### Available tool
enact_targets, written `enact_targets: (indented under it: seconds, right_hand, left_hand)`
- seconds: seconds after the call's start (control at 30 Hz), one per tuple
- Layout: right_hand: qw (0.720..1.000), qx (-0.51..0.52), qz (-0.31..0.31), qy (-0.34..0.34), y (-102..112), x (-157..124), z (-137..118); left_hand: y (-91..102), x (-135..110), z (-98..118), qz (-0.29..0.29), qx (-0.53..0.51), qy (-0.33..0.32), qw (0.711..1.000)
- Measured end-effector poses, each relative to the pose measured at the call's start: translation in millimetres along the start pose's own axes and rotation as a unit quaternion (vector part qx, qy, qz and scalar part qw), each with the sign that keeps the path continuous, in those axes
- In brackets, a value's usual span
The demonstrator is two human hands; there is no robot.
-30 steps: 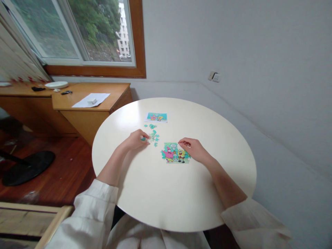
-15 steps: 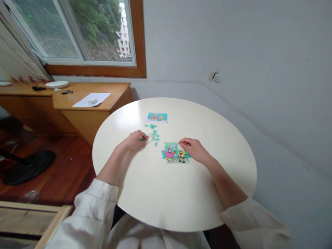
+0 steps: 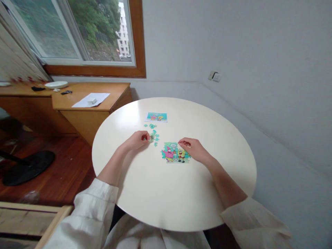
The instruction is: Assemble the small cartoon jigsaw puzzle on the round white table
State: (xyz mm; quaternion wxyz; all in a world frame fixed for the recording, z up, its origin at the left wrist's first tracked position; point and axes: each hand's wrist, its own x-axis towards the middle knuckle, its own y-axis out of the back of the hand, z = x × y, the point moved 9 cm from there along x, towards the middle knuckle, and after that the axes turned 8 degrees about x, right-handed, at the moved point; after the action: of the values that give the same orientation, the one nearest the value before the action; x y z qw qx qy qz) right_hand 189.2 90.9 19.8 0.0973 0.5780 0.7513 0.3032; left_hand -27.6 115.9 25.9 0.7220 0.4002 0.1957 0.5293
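A partly assembled jigsaw puzzle lies on the round white table, showing a pink starfish, a pale squid figure and a yellow sponge figure. At its upper right corner is my right hand, thumb and fingertips pinched together; whatever is in the pinch is too small to make out. To the left, my left hand is closed in a pinch at the edge of a cluster of loose green puzzle pieces. A hint of green shows among its fingers, but what they hold is hidden.
Beyond the loose pieces lies a picture card with similar cartoon figures. At the left, a wooden desk carries a sheet of paper and a white plate. A wall is close on the right.
My left hand has shifted slightly right and closed more tightly beside the loose pieces, covering some of them. My right hand and the assembled puzzle look unmoved.
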Motion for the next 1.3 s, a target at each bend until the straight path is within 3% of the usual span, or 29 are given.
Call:
enact_targets:
  seconds: [0.2, 0.3, 0.43, 0.8, 1.3]
  right_hand:
    - [1.000, 0.000, 0.000, 0.001, -0.4, -0.1, 1.1]
    - [1.000, -0.001, 0.001, 0.000, -0.4, 0.7, 2.2]
    - [1.000, 0.000, 0.000, -0.002, -0.9, 1.6, 2.0]
    - [1.000, 0.000, -0.005, -0.001, -1.8, 1.7, 3.7]
    - [1.000, 0.003, -0.007, -0.009, -2.5, 1.7, 1.7]
  left_hand:
    - [-12.2, -4.3, 30.3, -0.060, -0.129, -0.052, 0.988]
    - [-28.8, -8.7, 40.6, -0.128, -0.168, -0.047, 0.976]
    - [-43.3, -12.0, 44.9, -0.174, -0.187, -0.037, 0.966]
    - [-52.5, -10.1, 35.8, -0.180, -0.168, -0.026, 0.969]
    - [-59.3, -14.4, 43.9, -0.206, -0.177, -0.022, 0.962]
